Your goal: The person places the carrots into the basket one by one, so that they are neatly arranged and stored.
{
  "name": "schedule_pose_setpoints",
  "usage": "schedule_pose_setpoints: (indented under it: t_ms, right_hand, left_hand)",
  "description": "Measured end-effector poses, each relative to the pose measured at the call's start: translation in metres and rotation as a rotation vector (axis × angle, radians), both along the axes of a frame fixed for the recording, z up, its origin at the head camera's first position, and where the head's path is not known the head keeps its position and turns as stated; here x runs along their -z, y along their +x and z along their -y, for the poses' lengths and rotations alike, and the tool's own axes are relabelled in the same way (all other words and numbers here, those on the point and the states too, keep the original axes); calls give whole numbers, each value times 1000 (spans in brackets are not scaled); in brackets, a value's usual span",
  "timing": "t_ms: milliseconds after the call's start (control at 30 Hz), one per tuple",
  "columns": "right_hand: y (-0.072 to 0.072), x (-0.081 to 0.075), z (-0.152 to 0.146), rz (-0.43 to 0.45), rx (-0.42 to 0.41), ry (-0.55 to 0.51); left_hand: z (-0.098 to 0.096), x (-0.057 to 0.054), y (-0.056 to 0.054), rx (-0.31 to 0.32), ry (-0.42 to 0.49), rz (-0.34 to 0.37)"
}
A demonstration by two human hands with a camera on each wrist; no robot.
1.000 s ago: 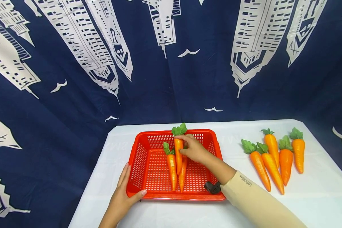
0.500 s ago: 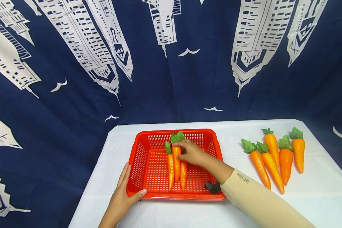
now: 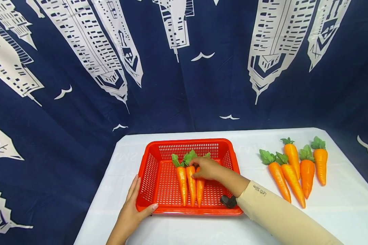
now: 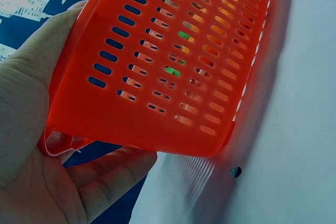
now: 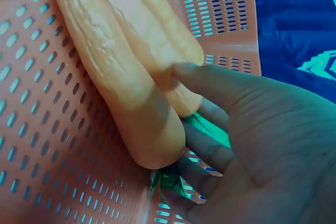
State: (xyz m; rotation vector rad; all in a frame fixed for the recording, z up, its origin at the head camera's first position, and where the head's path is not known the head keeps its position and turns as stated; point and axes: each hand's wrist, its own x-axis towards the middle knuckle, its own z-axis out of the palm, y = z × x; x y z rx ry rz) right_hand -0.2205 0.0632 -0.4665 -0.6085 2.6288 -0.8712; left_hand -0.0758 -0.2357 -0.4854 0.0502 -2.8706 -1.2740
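Three orange carrots with green leaves lie side by side in a red plastic basket (image 3: pixel 171 210). My right hand (image 3: pixel 207 168) pinches the middle carrot (image 3: pixel 191 187) near its leafy top; in the right wrist view, the thumb presses on that carrot (image 5: pixel 144 35) and the fingers reach behind it. The right carrot (image 3: pixel 200 191) is partly covered by the hand, the left carrot (image 3: pixel 182 183) is in plain sight. At the basket's near left corner, my left hand (image 3: pixel 130 212) grips the rim, thumb over the front edge and fingers along the left side.
Several more carrots (image 3: pixel 307 177) lie fanned out on the white tablecloth (image 3: pixel 248 224) to the right of the basket. Behind the table hangs a dark blue curtain (image 3: pixel 202 92) with white buildings. A black device (image 3: pixel 228 201) sits at the right wrist.
My right hand has lowered the middle carrot between the other two, toward the basket floor. The side carrots have shifted apart slightly. The left hand has stayed put.
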Motion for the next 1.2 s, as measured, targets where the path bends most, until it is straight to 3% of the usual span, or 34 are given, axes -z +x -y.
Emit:
schedule_pose_setpoints:
  t_ms: [267, 533, 833, 1033, 1200]
  right_hand:
    - [0, 5, -1, -16, -27, 27]
    - [0, -3, -4, -101, 49, -10]
    - [-4, -13, -14, -103, 167, -249]
    - [-2, -24, -21, -30, 191, -459]
    - [2, -33, -26, 14, 246, -548]
  left_hand:
    - [0, 0, 0, 0, 9, 0]
    - [-1, 0, 2, -1, -5, 2]
    - [-1, -2, 3, -6, -12, 11]
    - [-1, -3, 2, -3, -7, 13]
    - [-1, -2, 1, -3, -1, 14]
